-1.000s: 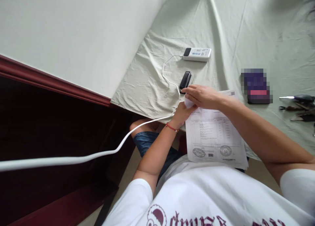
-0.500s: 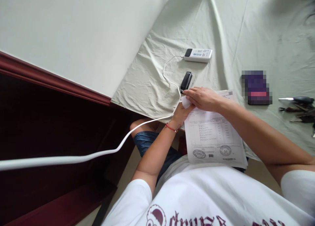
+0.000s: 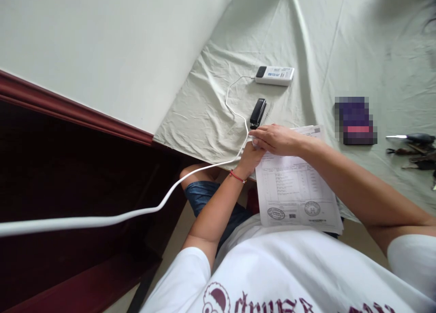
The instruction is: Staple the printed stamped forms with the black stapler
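A stack of printed papers (image 3: pixel 293 181) with round and oval stamps lies partly on the table edge and reaches down toward my lap. At its upper left corner, my left hand (image 3: pixel 252 156) is closed on the sheets; its fingertips are covered. My right hand (image 3: pixel 277 139) lies across the top of the stack, fingers extended over that same corner and thumb tucked near the left hand, pinching the paper there. Just beyond my right fingertips sits a black stapler (image 3: pixel 258 113), not touched by either hand.
A white power bank (image 3: pixel 274 77) with a white cable (image 3: pixel 163 204) stands behind the stapler; the cable runs past my left hand to the lower left. At right are a blurred dark box-like object (image 3: pixel 356 121) and keys (image 3: pixel 420 149). Pale green cloth (image 3: pixel 313 54) covers the table.
My right hand has slid slightly left and down over the left hand's fingers. The white paper corner that showed between the hands is now mostly covered.
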Demonstrator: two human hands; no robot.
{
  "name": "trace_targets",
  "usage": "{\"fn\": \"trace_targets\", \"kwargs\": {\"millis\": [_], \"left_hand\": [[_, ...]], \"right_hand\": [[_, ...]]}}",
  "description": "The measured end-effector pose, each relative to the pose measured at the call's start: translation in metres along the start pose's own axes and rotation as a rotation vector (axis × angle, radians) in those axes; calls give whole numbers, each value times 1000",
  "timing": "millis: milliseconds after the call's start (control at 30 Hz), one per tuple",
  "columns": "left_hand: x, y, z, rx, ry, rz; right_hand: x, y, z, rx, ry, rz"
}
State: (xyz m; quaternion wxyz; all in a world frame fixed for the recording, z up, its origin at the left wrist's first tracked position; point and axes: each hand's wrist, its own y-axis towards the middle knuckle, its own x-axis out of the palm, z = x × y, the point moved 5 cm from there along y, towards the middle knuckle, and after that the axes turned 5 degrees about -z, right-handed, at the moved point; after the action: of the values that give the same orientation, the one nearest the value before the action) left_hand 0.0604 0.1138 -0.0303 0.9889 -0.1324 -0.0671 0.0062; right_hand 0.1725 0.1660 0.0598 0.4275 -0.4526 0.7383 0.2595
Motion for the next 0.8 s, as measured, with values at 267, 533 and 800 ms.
{"fn": "trace_targets", "kwargs": {"millis": [267, 533, 800], "left_hand": [[4, -8, 3, 8, -180, -98], [-2, -4, -5, 48, -217, -1], [-13, -9, 3, 110, -163, 91]], "right_hand": [[-13, -11, 12, 107, -17, 256], [-7, -3, 3, 47, -15, 214], [-16, -10, 11, 259, -66, 157]]}}
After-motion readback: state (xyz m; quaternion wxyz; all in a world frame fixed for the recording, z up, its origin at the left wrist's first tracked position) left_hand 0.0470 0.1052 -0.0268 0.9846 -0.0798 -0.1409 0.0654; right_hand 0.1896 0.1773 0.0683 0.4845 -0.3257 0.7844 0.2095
